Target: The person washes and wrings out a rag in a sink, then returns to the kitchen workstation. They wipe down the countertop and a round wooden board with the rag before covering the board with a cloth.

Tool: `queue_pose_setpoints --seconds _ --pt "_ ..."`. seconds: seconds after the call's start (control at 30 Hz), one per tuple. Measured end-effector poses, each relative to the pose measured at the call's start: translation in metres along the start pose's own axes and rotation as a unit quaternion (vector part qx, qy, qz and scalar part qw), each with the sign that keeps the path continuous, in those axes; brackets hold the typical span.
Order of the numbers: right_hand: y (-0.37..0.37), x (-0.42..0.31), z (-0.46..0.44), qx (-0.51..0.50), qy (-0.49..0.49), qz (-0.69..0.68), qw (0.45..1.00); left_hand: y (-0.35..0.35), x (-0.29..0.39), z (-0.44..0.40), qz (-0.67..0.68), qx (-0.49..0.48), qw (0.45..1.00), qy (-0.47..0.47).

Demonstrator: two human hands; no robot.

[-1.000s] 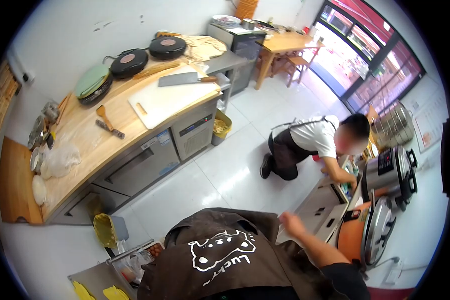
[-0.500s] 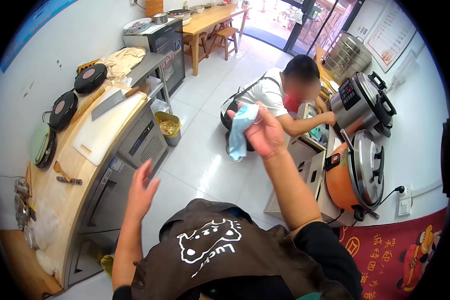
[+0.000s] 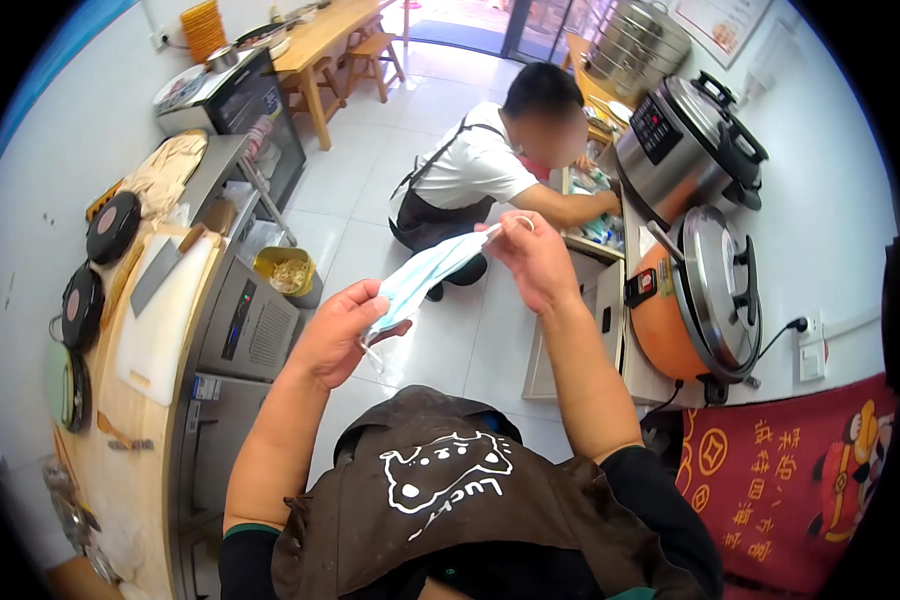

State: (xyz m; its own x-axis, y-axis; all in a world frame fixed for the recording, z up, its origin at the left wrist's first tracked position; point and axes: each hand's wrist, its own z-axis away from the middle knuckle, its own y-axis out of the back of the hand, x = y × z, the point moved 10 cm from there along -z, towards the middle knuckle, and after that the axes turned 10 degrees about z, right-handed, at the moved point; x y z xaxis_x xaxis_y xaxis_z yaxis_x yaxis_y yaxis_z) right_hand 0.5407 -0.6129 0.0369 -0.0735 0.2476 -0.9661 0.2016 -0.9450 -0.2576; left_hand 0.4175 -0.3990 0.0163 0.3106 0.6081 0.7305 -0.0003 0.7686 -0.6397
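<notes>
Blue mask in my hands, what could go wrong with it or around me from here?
The mask is held near its ends by the left hand and right hand; a slip might drop it on the floor.
The ear loop dangling by the left hand could twist or snag.
A person crouches ahead by an open drawer; stepping forward might bump them.

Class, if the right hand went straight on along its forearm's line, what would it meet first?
The right hand, which holds one end of the face mask, would probably meet the crouching co-worker's white shirt first, though depth is unclear from one view.
</notes>
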Motion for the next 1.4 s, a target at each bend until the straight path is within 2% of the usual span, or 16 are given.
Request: queue_pose_setpoints --seconds 0.03,0.1,0.17,0.3,0.43,0.53,0.63,0.67,0.77,0.83,0.9,0.97,1.0,1.1,1.27,1.4 --pt "0.01 -0.002 0.004 0.018 -0.005 0.112 0.993 -0.001 0.005 -0.003 -0.006 -0.002 1.0 0.007" --pt "0.013 -0.046 0.029 0.091 0.18 0.34 0.918 0.0 0.012 -0.009 -0.016 -0.004 1.0 0.019" --pt "-0.026 -0.104 0.076 0.114 0.37 0.495 0.778 0.0 0.015 -0.017 -0.042 -0.012 0.998 0.033" --pt "-0.088 -0.1 0.099 0.004 0.389 0.6 0.699 -0.01 0.015 -0.022 -0.048 -0.067 0.991 0.102" --pt "-0.1 -0.07 0.086 -0.038 0.367 0.577 0.728 -0.015 0.016 -0.023 0.022 -0.13 0.979 0.156" --pt "-0.093 -0.06 0.077 -0.011 0.293 0.534 0.793 0.003 0.023 -0.023 -0.037 -0.109 0.977 0.179" --pt "-0.091 -0.046 0.068 -0.029 0.248 0.548 0.799 0.039 0.061 -0.038 -0.269 -0.033 0.961 0.054" --pt "-0.093 -0.041 0.065 -0.044 0.237 0.561 0.792 0.047 0.086 -0.041 -0.301 0.007 0.951 -0.064" --pt "-0.104 -0.019 0.059 -0.113 0.107 0.628 0.762 -0.042 0.147 0.002 -0.548 -0.098 0.754 -0.347" --pt "-0.114 -0.015 0.059 -0.129 0.066 0.612 0.777 -0.084 0.129 0.026 -0.643 -0.15 0.634 -0.403" --pt "-0.124 -0.016 0.058 -0.143 0.046 0.598 0.787 -0.087 0.111 0.028 -0.703 -0.184 0.578 -0.372" --pt "-0.129 -0.02 0.059 -0.153 0.043 0.588 0.793 -0.06 0.085 0.008 -0.731 -0.208 0.596 -0.259" --pt "-0.129 -0.022 0.061 -0.151 0.031 0.582 0.799 -0.057 0.094 0.006 -0.689 -0.183 0.639 -0.29" --pt "-0.133 -0.031 0.07 -0.139 0.037 0.567 0.811 -0.037 0.113 0.009 -0.61 -0.091 0.749 -0.243" --pt "-0.146 -0.055 0.081 -0.076 0.153 0.607 0.776 -0.021 0.116 0.005 -0.605 -0.047 0.765 -0.218" --pt "-0.135 -0.052 0.077 -0.028 0.182 0.545 0.818 -0.015 0.123 0.01 -0.623 -0.015 0.737 -0.26"
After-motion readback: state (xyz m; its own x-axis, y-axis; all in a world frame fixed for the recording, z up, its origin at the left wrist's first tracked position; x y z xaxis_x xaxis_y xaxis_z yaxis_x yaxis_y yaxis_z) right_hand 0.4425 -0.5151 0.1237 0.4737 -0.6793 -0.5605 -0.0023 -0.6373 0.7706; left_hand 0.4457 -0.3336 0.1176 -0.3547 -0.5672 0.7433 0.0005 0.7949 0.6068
